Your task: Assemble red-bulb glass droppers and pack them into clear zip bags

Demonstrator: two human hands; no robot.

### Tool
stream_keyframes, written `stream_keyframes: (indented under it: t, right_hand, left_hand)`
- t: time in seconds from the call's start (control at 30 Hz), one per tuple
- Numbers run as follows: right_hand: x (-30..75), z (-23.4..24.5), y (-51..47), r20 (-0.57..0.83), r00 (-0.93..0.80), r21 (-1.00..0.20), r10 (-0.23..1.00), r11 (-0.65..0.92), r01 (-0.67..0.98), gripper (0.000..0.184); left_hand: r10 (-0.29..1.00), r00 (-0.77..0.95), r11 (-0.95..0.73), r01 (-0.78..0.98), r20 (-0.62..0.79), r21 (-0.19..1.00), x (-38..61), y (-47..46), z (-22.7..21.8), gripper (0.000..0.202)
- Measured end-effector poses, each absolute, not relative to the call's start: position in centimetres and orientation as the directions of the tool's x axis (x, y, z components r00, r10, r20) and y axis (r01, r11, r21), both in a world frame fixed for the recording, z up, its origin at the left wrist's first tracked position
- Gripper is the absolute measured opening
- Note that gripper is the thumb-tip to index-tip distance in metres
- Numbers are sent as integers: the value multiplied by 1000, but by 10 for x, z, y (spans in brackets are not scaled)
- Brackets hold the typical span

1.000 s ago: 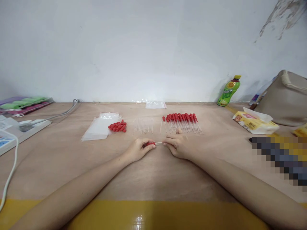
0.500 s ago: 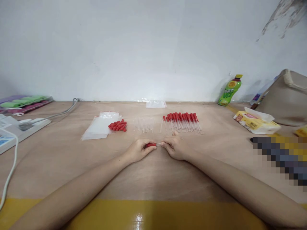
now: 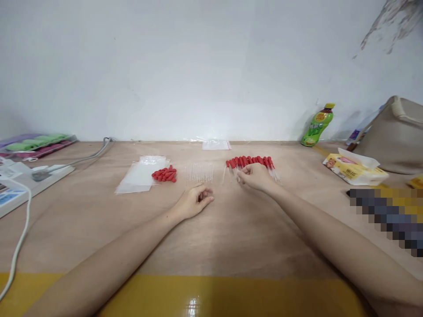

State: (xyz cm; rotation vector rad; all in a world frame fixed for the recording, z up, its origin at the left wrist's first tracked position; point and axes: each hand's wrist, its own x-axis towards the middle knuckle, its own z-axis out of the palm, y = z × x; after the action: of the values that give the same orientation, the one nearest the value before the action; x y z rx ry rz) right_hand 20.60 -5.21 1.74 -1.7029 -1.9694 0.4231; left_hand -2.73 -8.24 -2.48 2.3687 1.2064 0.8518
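My right hand (image 3: 256,177) is closed at the left part of a row of red-bulbed droppers (image 3: 250,160), its fingertips pinching the clear tube of a dropper (image 3: 234,166). The other droppers lie side by side, bulbs towards the wall, partly hidden behind this hand. My left hand (image 3: 194,202) rests on the table, empty, with fingers loosely curled and the thumb apart. Just beyond it lies a row of clear thin tubes (image 3: 200,171). Left of those is a heap of red rubber bulbs (image 3: 164,174), which overlaps some clear plastic bags (image 3: 137,177).
A power strip (image 3: 42,187) with cables lies at the left, near packed green and purple items (image 3: 36,144). Another plastic bag (image 3: 216,145) lies by the wall. At the right are a green bottle (image 3: 317,125), a tissue pack (image 3: 355,169) and a beige bag (image 3: 391,136).
My right hand has carried the dropper away from my left hand, forward and right to the row. My left hand has let go of the red bulb and loosened.
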Motion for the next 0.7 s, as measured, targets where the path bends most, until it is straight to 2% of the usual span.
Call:
stream_keyframes:
  t: [0.1, 0.27, 0.4, 0.7]
  right_hand:
    - [198, 16, -32, 238, 20, -403, 971, 80, 911, 30]
    - [174, 4, -11, 310, 74, -218, 948, -5, 976, 26]
    - [170, -5, -4, 270, 101, -185, 957, -51, 981, 27]
    - [162, -9, -6, 297, 43, -174, 954, 10, 985, 32]
  left_hand:
    - [811, 467, -585, 616, 353, 527, -27, -82, -24, 16]
    - [806, 472, -592, 612, 357, 525, -28, -81, -26, 17]
    - [806, 470, -592, 615, 361, 521, -29, -81, -27, 18]
    - [811, 470, -585, 621, 349, 521, -27, -82, -26, 17]
